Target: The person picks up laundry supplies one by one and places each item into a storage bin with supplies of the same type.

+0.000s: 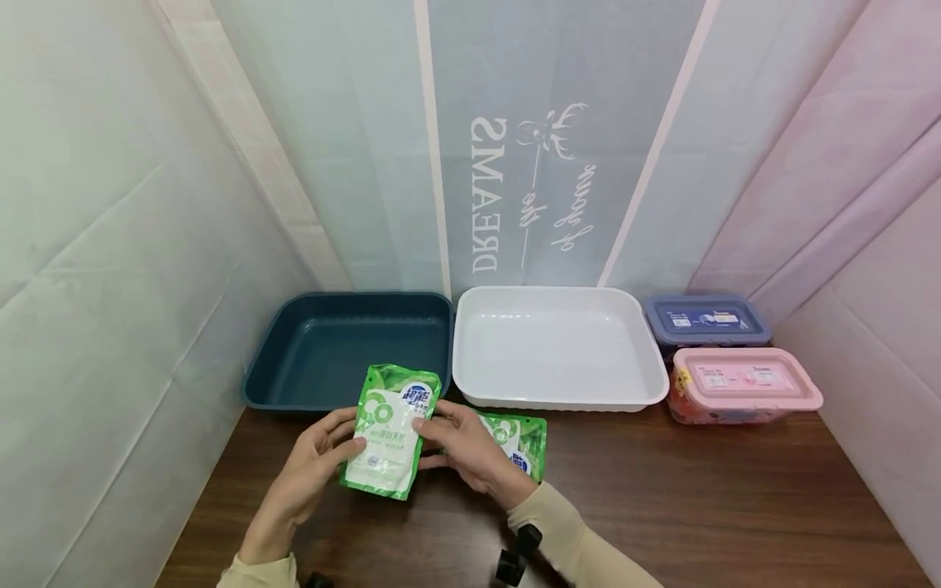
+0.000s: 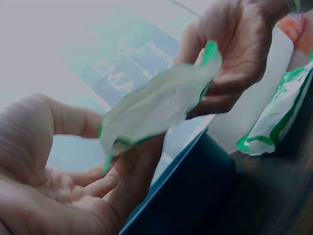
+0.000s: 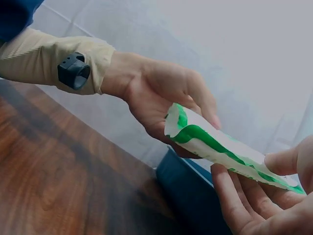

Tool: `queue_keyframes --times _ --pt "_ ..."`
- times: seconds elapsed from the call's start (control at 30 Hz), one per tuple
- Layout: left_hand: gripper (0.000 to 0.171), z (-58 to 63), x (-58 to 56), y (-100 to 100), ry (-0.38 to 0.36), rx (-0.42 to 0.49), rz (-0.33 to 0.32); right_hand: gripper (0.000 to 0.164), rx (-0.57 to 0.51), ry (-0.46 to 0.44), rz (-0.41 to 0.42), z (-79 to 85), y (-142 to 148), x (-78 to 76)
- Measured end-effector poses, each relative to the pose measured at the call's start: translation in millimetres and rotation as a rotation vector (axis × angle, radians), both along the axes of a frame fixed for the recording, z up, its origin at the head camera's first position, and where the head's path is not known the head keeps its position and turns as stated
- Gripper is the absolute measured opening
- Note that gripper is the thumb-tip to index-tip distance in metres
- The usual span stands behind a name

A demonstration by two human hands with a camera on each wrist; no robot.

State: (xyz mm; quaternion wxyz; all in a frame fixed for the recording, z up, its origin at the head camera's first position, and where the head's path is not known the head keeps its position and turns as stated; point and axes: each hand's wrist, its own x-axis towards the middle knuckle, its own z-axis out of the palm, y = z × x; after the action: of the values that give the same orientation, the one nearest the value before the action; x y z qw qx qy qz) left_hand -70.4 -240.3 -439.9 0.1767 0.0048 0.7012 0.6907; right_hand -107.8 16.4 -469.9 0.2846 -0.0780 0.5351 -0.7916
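A green and white pouch with printed lettering (image 1: pixel 387 437) is held up over the table, in front of the dark teal tray (image 1: pixel 345 351). My left hand (image 1: pixel 312 461) grips its left edge, thumb on the printed face and fingers behind. On the opposite edge my right hand (image 1: pixel 474 449) pinches it the same way. In the left wrist view the pouch (image 2: pixel 156 105) appears from its lower end, spanning both hands. A second pouch of the same kind (image 1: pixel 535 441) lies on the table, partly hidden behind my right hand and wrist.
A white tray (image 1: pixel 559 347) stands beside the teal one, against the curtain. To its right are a blue-lidded box (image 1: pixel 706 320) and a pink-lidded box (image 1: pixel 746 384). Brown wooden table (image 1: pixel 662 506) surface extends in front, with pale walls on both sides.
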Motion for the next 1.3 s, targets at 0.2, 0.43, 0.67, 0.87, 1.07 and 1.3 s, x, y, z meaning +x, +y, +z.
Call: queue_keyframes --times 0.2,0.43,0.67,0.87,1.07,1.3 --pt "0.069 5.2 -5.5 -2 0.030 0.002 -0.083 0.046 0.037 0.011 -0.010 3.7 4 -7.0" --pt "0.068 8.4 -13.9 2 0.093 0.008 -0.037 0.041 0.089 0.074 -0.028 12.8 6 -12.2" --pt "0.065 19.1 -18.8 5 0.165 0.004 0.000 0.044 0.126 0.183 -0.027 28.5 4 -10.7" --pt "0.063 25.6 -27.8 7 0.207 -0.024 0.016 0.046 0.169 0.235 -0.034 38.2 3 -18.5" --pt "0.062 27.4 -39.3 6 0.199 -0.062 0.049 0.045 0.215 0.289 -0.077 41.4 -1 -29.6" --pt "0.063 28.6 -50.2 5 0.186 -0.111 0.078 0.046 0.253 0.344 -0.115 37.9 -6 -37.1"
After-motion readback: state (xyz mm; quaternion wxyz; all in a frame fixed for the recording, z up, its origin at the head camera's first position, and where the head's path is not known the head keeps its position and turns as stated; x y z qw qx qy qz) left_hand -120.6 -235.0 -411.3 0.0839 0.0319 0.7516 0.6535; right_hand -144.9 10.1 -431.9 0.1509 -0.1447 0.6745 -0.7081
